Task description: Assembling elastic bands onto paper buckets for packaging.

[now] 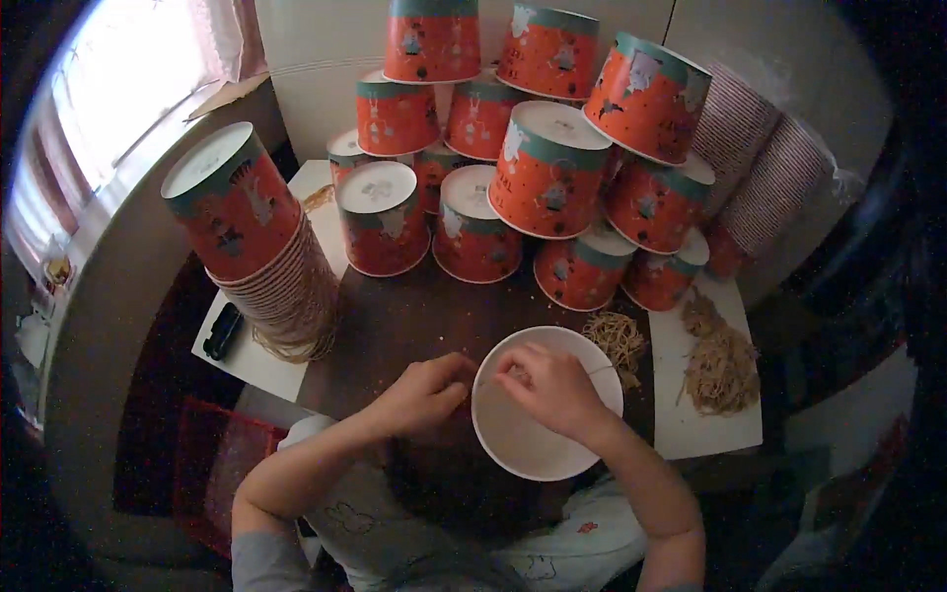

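A round paper bucket (508,434) faces me mouth up, its white inside showing. My right hand (552,387) reaches into it with fingers pinched together. A thin strand of twine (601,370) runs from that hand toward the bucket's right side; its other end is hidden by the hand. My left hand (429,395) is closed at the bucket's left rim, and what its fingertips hold is hidden. Just right of the bucket lies a small heap of beige twine (617,340).
Upside-down orange buckets with green bands (552,173) are piled across the back. A tall nested stack of buckets (281,276) leans at the left beside a black stapler-like object (224,331). A bigger twine bundle (718,360) lies right, with plastic-wrapped striped stacks (774,183) behind.
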Demonstrator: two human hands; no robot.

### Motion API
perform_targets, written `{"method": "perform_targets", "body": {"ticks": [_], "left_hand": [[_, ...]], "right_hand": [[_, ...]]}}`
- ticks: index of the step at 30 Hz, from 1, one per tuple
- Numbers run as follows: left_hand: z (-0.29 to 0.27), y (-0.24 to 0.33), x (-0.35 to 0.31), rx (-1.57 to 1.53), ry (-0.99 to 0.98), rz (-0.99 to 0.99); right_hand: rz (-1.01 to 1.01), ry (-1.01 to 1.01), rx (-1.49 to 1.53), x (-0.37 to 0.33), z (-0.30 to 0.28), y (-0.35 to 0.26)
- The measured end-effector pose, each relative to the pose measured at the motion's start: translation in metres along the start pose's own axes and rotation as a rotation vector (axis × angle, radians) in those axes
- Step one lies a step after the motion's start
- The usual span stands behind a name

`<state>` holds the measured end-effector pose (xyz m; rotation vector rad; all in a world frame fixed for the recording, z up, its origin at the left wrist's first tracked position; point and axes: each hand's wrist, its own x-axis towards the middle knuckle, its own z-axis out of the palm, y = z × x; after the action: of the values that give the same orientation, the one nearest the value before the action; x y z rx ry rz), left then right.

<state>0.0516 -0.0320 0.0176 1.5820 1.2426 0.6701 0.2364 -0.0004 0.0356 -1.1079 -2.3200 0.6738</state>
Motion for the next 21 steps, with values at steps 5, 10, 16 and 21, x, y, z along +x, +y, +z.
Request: {"method": "perform_targets", "body": {"ticks": [5, 10, 16, 21], "left_hand": [[0.003, -0.008, 0.001, -0.025, 0.032, 0.085], [0.003, -0.011, 0.002, 0.002, 0.03, 0.096], [0.002, -0.011, 0.001, 0.01, 0.02, 0.067], [0.003, -0.014, 0.001, 0.0, 0.016, 0.071]], "right_hand": [[-0.019, -0.017, -0.056, 0.0, 0.001, -0.001], [-0.001, -0.014, -0.074, 0.001, 0.003, 0.001], [-0.001, 0.01, -0.03, 0.0, 0.004, 0.001], [0.001, 0.016, -0.022, 0.0, 0.004, 0.0]]}}
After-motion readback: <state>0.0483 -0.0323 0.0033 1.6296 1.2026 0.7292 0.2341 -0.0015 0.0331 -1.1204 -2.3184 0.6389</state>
